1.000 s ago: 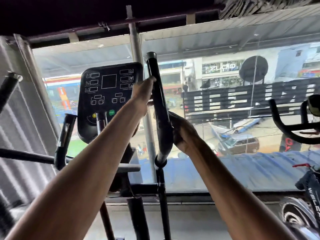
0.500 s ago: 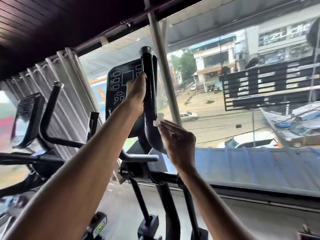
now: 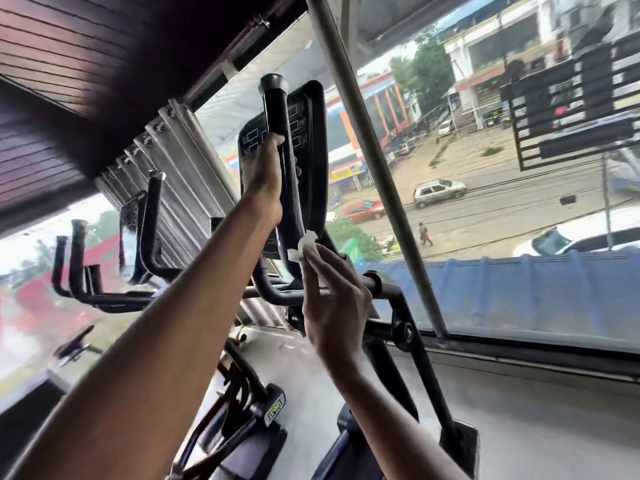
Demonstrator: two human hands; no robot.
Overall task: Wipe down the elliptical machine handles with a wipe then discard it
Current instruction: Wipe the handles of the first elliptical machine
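Two bare hands are working on one elliptical machine [image 3: 403,315] facing a wide window.

1. Handle [image 3: 275,109]: black, capped at the top, is standing upright in front of the dark console [image 3: 313,157] and is bending toward the person lower down.
2. Left hand [image 3: 265,174]: is wrapping its fingers round the middle of the handle, with the bare arm reaching up from the lower left.
3. Right hand [image 3: 334,303]: is pinching the wipe between thumb and fingertips, with its back facing the camera.
4. Wipe [image 3: 303,247]: small, white and crumpled, is sitting at the right hand's fingertips against the lower bend of the handle, below the left hand.
5. Second machine [image 3: 149,220]: is standing to the left, its black bars rising beside a folded metal shutter [image 3: 180,161].
6. Grey pole [image 3: 363,150]: is slanting across the window pane to the right of the console.
7. Street outside: a silver car [image 3: 438,192] and a red car [image 3: 363,210] are showing on the road, a pedestrian [image 3: 425,233] is walking nearby, and a blue corrugated roof [image 3: 519,292] is lying just under the window.
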